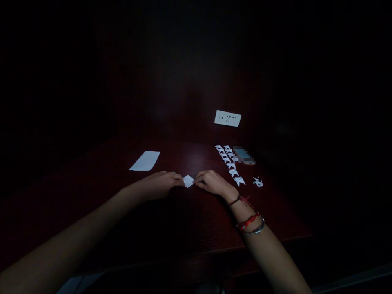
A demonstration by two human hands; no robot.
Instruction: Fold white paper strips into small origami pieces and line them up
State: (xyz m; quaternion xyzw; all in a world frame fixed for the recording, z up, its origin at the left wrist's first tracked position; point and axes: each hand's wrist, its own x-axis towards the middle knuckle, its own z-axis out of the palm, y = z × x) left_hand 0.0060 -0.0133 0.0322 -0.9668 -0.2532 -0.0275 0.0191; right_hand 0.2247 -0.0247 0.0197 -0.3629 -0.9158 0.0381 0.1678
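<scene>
A small piece of folded white paper (188,181) lies between my two hands over the dark red table (183,228). My left hand (162,183), with a ring on one finger, has its fingers closed on the paper's left corner. At the opposite corner, the fingertips of my right hand (212,181) pinch the paper. To the right, several small folded paper shapes (232,169) are laid out in slanting rows. A stack of white paper sheets (145,160) rests beyond my left hand.
A small heap of white paper scraps (258,182) sits at the right. Near the folded shapes lies a blurred flat object (244,155), perhaps a phone. On the dark back panel is a white power socket (227,118). The table's front edge (214,252) runs below my hands.
</scene>
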